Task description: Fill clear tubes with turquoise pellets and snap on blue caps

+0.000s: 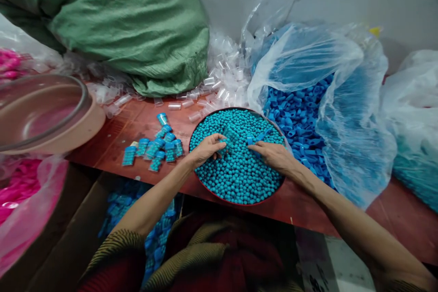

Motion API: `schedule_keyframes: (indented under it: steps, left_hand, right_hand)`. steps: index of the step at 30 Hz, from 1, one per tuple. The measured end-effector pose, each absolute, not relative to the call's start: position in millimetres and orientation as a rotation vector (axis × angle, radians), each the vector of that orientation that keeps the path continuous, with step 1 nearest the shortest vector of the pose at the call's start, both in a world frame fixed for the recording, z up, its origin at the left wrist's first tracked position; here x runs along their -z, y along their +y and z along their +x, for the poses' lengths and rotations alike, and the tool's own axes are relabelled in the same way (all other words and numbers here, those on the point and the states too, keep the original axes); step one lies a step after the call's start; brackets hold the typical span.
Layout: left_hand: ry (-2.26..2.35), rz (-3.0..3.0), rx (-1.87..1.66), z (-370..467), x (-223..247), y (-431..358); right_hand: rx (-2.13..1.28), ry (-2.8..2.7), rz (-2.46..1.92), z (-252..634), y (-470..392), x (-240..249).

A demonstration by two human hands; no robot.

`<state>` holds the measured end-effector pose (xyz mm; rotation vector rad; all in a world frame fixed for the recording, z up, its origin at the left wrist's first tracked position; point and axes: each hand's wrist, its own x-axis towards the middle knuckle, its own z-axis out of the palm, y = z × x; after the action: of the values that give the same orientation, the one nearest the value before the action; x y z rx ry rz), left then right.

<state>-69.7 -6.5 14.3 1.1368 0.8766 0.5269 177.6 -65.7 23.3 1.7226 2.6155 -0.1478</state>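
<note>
Now left grip [208, 148] holds, seemingly, clear plastic tube [230, 134]; right grip [273, 154] pinches blue cap [250, 139] above round beads [236, 182]

The left hand [209, 147] is holding a clear tube [231, 134] over turquoise beads [236, 182] filling a round tray [236, 203]; the right hand [273, 154] is pinching a blue cap [249, 139]. Capped, bead-filled tubes [170, 151] are lying on the counter [112, 139], left of the tray.

Round tray [239, 203], landmark. Above: open air over beads [236, 178], between my left hand [206, 148] and right hand [275, 155]. Left: filled tubes [170, 151], obstructing low reach. Right: plastic bag [356, 123], crowding the rim. Behind: loose clear tubes [226, 80]; behind-left, green sack [164, 41]. Front-right: bare tabletop [296, 207], passable.
</note>
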Motion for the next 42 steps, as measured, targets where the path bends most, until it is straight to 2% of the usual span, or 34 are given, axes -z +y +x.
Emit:
schedule_keyframes:
  steps: [4,7,11,14,17,20,23,25,30,32,35,40,42]
  left_hand:
    - [0.873,1.177,-0.534,-68,-15,-9]
    - [0.861,1.194,-0.544,-67,-16,-11]
    - [0.876,1.226,-0.557,-66,-15,-12]
    - [0.904,1.311,-0.569,-64,-14,-13]
    - [0.896,1.429,-0.607,-62,-13,-13]
    - [0.886,1.501,-0.618,-63,-14,-13]
    - [0.904,1.508,-0.587,-66,-14,-13]
    - [0.896,1.495,-0.599,-66,-15,-14]
    - [0.797,1.405,-0.667,-58,-16,-22]
    - [0.782,1.364,-0.686,-56,-18,-27]
    - [0.803,1.354,-0.725,-55,-20,-34]
    - [0.858,1.395,-0.786,-56,-21,-41]
    - [0.858,1.402,-0.764,-55,-21,-41]
  right_hand:
    - [0.063,2.348,2.198,159,-61,-21]
    - [0.027,2.265,2.242,145,-54,-15]
    - [0.147,2.318,2.279,140,-49,-13]
    - [0.398,2.497,2.395,138,-51,-20]
    - [0.654,2.764,2.260,133,-56,-29]
    - [0.507,2.773,2.072,133,-63,-35]
    - [0.399,2.679,2.095,138,-67,-39]
    - [0.558,2.737,2.197,137,-67,-39]
    - [1.387,2.699,2.444,119,-64,-34]
    - [1.518,2.646,2.530,113,-65,-32]
    - [1.527,2.609,2.610,108,-70,-33]
    - [1.246,2.771,2.637,107,-79,-36]
    - [1.256,2.749,2.645,107,-81,-36]
